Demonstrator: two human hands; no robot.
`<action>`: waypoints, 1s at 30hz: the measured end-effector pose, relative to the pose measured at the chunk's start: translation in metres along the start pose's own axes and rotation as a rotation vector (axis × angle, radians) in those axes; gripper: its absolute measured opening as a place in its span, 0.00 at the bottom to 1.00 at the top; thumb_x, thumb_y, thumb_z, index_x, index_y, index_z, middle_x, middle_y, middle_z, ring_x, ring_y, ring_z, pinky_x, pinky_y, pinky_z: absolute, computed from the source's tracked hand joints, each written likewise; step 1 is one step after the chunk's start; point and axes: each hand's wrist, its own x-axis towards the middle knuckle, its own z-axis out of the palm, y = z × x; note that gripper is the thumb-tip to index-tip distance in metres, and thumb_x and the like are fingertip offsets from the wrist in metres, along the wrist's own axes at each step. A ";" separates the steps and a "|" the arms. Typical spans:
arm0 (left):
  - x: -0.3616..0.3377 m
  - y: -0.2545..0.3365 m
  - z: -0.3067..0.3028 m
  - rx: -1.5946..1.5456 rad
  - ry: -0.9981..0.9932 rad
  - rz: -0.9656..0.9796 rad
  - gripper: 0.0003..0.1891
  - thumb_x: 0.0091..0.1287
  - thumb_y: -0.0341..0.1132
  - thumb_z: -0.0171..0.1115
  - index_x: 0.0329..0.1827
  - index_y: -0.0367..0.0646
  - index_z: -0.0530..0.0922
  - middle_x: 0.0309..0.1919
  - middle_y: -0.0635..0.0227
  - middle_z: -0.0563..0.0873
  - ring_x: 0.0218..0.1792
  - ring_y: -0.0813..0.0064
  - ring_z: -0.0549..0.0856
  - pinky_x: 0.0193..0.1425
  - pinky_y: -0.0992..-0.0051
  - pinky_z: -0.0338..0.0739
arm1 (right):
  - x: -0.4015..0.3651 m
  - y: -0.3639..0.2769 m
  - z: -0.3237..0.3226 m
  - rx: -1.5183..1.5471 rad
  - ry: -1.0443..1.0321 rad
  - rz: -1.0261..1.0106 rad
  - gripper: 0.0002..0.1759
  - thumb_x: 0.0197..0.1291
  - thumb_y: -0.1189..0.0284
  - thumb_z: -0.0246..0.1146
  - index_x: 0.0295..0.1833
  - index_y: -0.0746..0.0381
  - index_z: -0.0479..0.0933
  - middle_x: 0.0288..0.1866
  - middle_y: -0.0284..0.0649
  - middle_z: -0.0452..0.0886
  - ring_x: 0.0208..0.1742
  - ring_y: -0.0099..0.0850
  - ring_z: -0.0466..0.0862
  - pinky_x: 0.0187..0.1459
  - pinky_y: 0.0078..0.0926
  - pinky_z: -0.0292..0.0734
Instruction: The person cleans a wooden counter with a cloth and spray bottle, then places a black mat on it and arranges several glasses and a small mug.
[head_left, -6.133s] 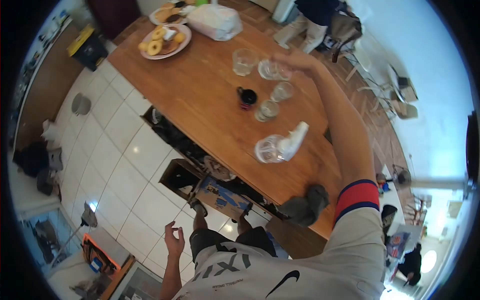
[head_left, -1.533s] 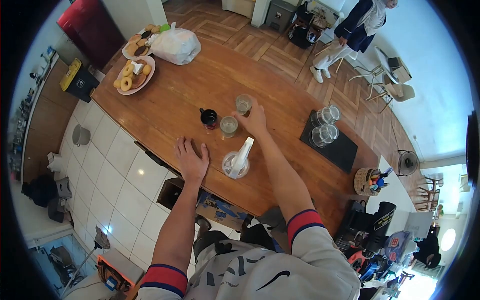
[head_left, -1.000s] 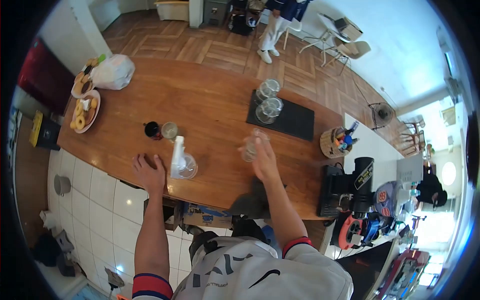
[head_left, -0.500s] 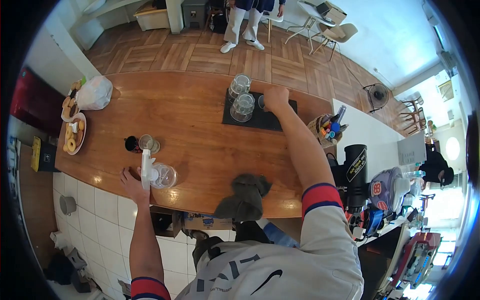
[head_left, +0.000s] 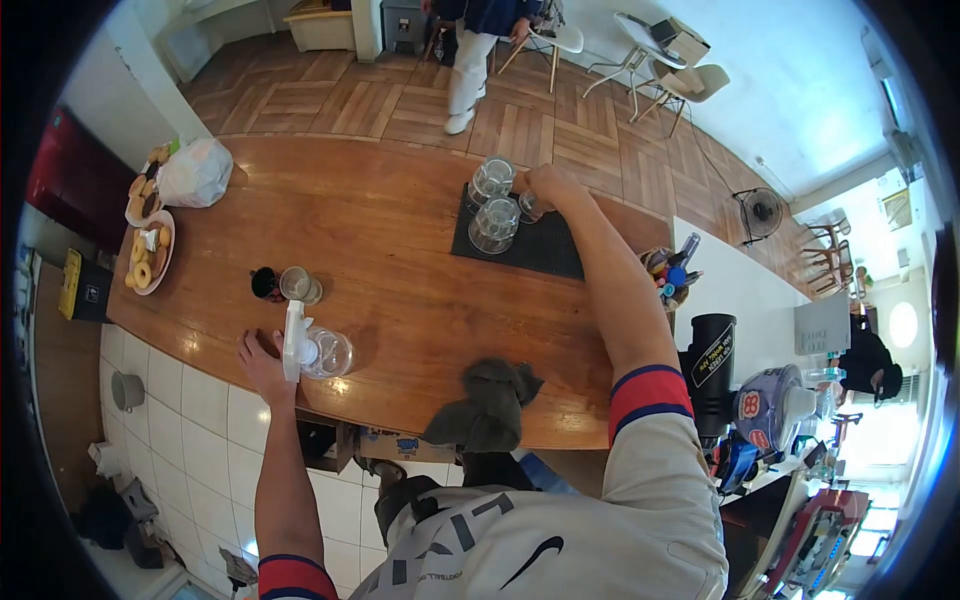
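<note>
On the surface (head_left: 390, 250) we see a doughnut plate (head_left: 167, 252) near a white bag (head_left: 195, 172) at the left end. A black mug (head_left: 265, 284) stands just beside a tumbler (head_left: 296, 284). A grey cloth (head_left: 490, 405) hangs over the near edge, and a pen basket (head_left: 662, 294) sits at the right.

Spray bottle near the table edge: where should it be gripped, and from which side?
Probably at the neck just under the white trigger head, coming from the table-edge side, where the left hand rests open beside it. The spray bottle seems to stand upright, and its clear body is wide and round, harder to close a hand around. The right hand holds a glass.
</note>
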 end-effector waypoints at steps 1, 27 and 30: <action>0.000 -0.003 0.004 -0.011 0.007 -0.001 0.26 0.69 0.46 0.61 0.58 0.30 0.73 0.60 0.43 0.74 0.63 0.42 0.71 0.67 0.52 0.67 | -0.002 0.002 0.005 0.050 0.117 -0.048 0.34 0.40 0.58 0.80 0.56 0.58 0.82 0.52 0.46 0.85 0.55 0.46 0.84 0.55 0.42 0.80; 0.001 0.007 -0.004 0.027 0.003 -0.130 0.26 0.67 0.47 0.59 0.58 0.33 0.74 0.63 0.45 0.73 0.66 0.44 0.69 0.73 0.52 0.62 | -0.111 -0.106 -0.050 0.907 0.670 -0.323 0.23 0.53 0.60 0.74 0.50 0.60 0.78 0.37 0.45 0.84 0.37 0.41 0.85 0.40 0.38 0.79; 0.001 0.006 -0.001 0.013 0.005 -0.125 0.26 0.67 0.46 0.60 0.59 0.34 0.73 0.63 0.46 0.72 0.67 0.44 0.68 0.73 0.52 0.61 | -0.095 -0.194 -0.034 0.791 0.463 -0.645 0.26 0.52 0.64 0.76 0.54 0.63 0.77 0.35 0.42 0.81 0.38 0.33 0.82 0.43 0.32 0.78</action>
